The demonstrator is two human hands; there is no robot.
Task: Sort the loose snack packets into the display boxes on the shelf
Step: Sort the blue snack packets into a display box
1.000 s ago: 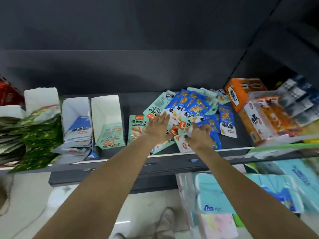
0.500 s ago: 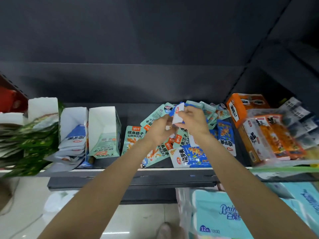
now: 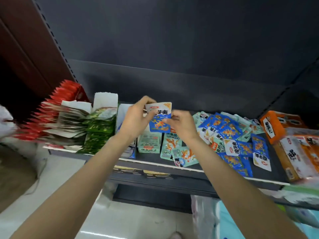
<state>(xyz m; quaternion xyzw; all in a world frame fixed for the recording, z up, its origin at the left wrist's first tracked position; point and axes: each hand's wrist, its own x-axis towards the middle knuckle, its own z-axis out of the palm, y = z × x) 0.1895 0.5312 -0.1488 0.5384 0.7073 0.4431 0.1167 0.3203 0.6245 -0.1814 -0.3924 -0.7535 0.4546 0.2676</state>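
We are holding a blue packet (image 3: 159,118) upright, our left hand (image 3: 136,116) and right hand (image 3: 181,123) both pinching it; the blue-packet box (image 3: 124,111) is sitting at eight o'clock, nearer our left hand.

Shelf (image 3: 269,171): dark, with a pale front edge strip, running under both hands.
Below the left hand (image 3: 136,118): teal display box (image 3: 149,144) standing on the shelf.
Below the right hand (image 3: 183,125): loose teal packets (image 3: 183,155) lying flat near the front edge.
Right of the right hand: heap of loose blue packets (image 3: 229,131), then orange boxes (image 3: 276,125).
Left of the left hand: green packets (image 3: 98,133), red packets (image 3: 58,99), packed in open boxes.
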